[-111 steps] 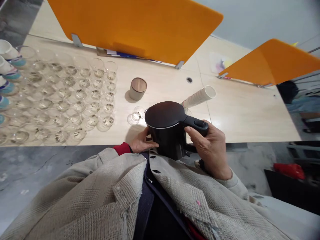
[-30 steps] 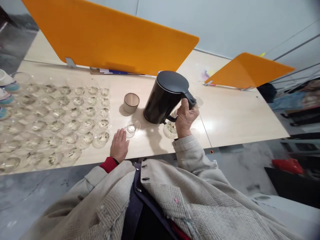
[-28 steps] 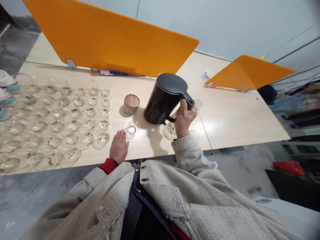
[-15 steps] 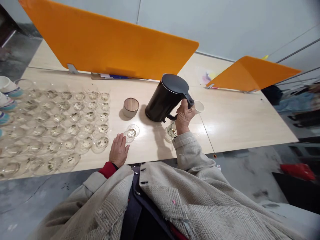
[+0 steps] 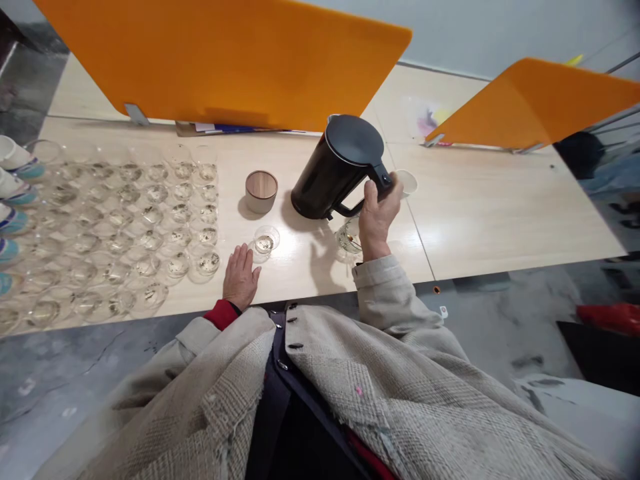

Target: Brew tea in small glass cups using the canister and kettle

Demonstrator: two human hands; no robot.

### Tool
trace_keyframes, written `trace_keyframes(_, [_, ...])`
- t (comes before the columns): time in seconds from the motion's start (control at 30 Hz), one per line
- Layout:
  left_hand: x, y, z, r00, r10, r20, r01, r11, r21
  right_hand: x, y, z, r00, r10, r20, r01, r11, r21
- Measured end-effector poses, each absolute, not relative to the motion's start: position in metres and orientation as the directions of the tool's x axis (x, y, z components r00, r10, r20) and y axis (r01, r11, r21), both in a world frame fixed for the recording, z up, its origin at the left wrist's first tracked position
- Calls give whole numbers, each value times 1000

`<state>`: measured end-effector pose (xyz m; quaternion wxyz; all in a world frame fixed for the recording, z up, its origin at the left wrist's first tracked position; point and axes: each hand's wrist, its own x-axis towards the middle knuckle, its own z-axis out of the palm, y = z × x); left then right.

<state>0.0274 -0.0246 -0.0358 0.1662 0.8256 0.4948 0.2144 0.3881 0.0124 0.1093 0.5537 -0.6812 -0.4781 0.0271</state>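
Note:
My right hand (image 5: pixel 379 217) is wrapped round the handle of a black electric kettle (image 5: pixel 337 167), which tilts slightly above the table. Partly hidden behind that hand, a clear glass vessel (image 5: pixel 347 239) with dark bits in it stands on the table. My left hand (image 5: pixel 241 277) lies flat near the table's front edge, fingers stretched out, close beside a small clear cup (image 5: pixel 265 241) with dark flakes at its bottom. Whether the fingertips touch that cup I cannot tell. A round container with a wooden lid (image 5: pixel 261 191) sits behind the cup.
Rows of clear cups (image 5: pixel 150 240) holding dark flakes cover the table's left part, with paper cups (image 5: pixel 15 185) at the far left. A white cup (image 5: pixel 407 183) stands right of the kettle. Orange dividers (image 5: pixel 225 60) rise along the back of the table (image 5: pixel 500 207).
The camera view has shifted, so the table sits a little higher in the picture. My right hand still holds the kettle at a similar tilt; my left hand stays flat by the small cup.

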Motion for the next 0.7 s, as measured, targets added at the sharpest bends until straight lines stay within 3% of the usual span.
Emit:
trace_keyframes(0.07, [27, -24, -37, 410, 889, 205, 748, -456, 483, 361, -12, 123, 536, 597, 597, 728, 32, -685])
trace_keyframes(0.17, [28, -23, -39, 402, 892, 206, 761, -451, 467, 305, -54, 122, 319, 697, 642, 825, 130, -550])
trace_keyframes(0.27, [29, -24, -36, 399, 902, 165, 792, -429, 434, 266, -85, 82, 131, 865, 485, 820, 181, -544])
trace_keyframes(0.33, [29, -25, -32, 402, 907, 124, 817, -417, 397, 258, -91, 44, 70, 949, 307, 817, 122, -564])
trace_keyframes(0.47, [29, -28, -20, 425, 903, 59, 853, -421, 308, 265, -81, -10, 45, 999, 22, 880, -29, -475])
trace_keyframes(0.7, [25, -30, -13, 438, 898, 38, 860, -431, 272, 258, -74, -22, 18, 998, -55, 944, -34, -327])
